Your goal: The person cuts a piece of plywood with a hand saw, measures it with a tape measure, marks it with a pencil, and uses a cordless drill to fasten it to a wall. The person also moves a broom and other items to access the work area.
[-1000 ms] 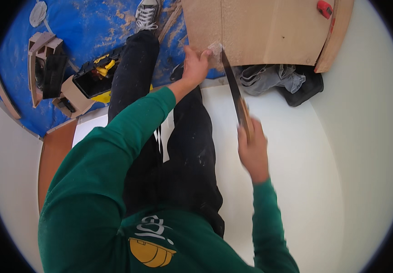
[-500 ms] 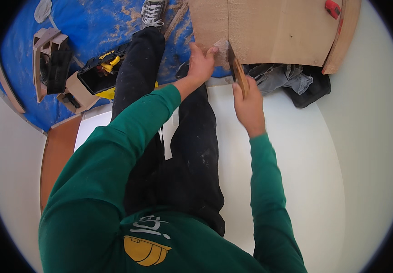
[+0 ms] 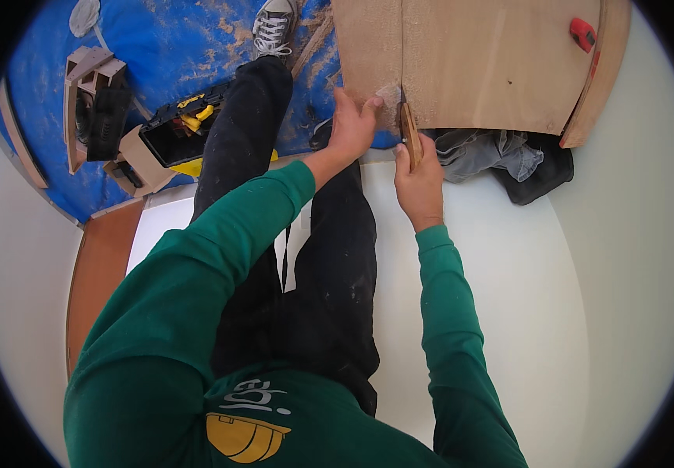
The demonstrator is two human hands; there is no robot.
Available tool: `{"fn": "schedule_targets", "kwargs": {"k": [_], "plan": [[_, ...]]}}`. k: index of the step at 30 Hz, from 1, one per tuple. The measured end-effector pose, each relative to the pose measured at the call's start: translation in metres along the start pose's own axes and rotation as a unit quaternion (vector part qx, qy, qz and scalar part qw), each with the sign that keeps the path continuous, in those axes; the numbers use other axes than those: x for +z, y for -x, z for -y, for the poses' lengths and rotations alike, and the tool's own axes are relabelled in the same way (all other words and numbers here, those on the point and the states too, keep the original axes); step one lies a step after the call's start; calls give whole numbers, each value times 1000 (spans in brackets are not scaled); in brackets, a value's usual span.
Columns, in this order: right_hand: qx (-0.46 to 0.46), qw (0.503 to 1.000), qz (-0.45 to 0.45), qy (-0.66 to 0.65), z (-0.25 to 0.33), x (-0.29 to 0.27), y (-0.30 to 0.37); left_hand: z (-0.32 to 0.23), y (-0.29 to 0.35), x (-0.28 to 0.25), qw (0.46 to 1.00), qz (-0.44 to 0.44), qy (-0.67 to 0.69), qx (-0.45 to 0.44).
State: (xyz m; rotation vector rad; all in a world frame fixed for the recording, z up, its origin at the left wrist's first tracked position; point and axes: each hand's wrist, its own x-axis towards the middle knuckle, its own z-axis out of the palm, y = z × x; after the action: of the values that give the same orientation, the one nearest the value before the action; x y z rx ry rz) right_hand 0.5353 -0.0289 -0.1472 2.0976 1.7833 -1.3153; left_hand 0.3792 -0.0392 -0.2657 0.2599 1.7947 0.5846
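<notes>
My right hand is closed round the wooden handle of a handsaw. Seen almost edge-on, the dark saw blade stands at the near end of a straight line running away along a light brown wooden board. Left of the saw, my left hand grips the board's near left corner, its thumb close to the blade. A whitish patch, perhaps sawdust, lies beside that thumb. Whatever part of the blade is below the board is hidden.
A red tool lies on the board near a curved wooden strip. Grey cloth sits under the board's near edge. An open black toolbox and wooden pieces rest on a sawdust-strewn blue sheet, beside my shoe.
The saw handle has moved forward, further over the board's near edge. My left hand keeps its grip on the corner. The whole view has shifted slightly.
</notes>
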Motion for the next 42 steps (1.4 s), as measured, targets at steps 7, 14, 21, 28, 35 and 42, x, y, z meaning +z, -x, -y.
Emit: {"fn": "schedule_targets", "kwargs": {"k": [7, 14, 21, 28, 35, 42], "plan": [[133, 983, 124, 31, 72, -127, 132, 8, -9, -3, 1000, -19, -9, 14], [202, 975, 85, 44, 64, -137, 138, -9, 18, 23, 1000, 11, 11, 10], [4, 1000, 17, -13, 0, -39, 18, -3, 14, 10, 999, 0, -9, 41], [261, 956, 130, 31, 68, -162, 213, 27, 5, -9, 1000, 4, 21, -3], [37, 999, 32, -22, 15, -40, 52, 11, -13, 9, 1000, -12, -16, 15], [43, 996, 66, 33, 32, -72, 36, -24, -13, -2, 999, -15, 26, 18]]}}
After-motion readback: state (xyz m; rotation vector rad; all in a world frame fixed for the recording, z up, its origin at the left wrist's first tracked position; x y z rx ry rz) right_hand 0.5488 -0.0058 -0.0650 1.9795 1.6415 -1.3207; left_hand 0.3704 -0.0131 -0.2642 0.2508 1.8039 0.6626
